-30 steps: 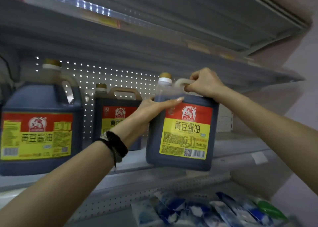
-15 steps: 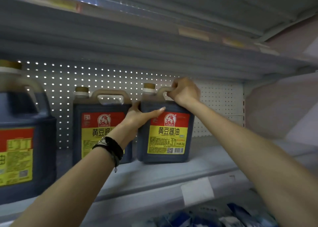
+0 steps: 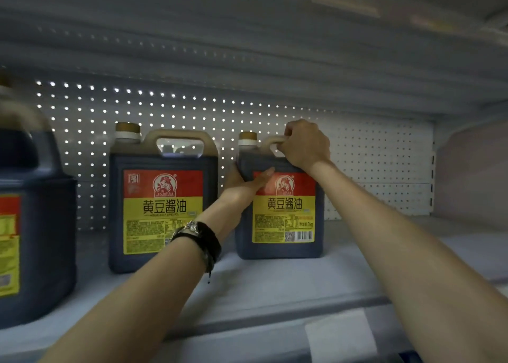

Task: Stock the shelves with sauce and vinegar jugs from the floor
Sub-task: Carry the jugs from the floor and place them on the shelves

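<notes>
Your widest opening lies on the right, where bare shelf [image 3: 398, 258] runs from the right jug [image 3: 283, 219] to the side wall [image 3: 472, 170]. Your left hand [image 3: 244, 181] fills the narrow gap between that jug and the middle jug [image 3: 162, 203]. A large jug [image 3: 33, 225] blocks the near left, with a slim passage beside it. The upper shelf [image 3: 247, 46] hangs low over the caps, and the pegboard [image 3: 371, 156] closes the far side.

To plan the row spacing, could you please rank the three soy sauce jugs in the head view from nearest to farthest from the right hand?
1. The right jug: the right hand grips its handle.
2. The middle jug: just left of it on the shelf.
3. The left jug: at the picture's left edge, blurred.
</notes>
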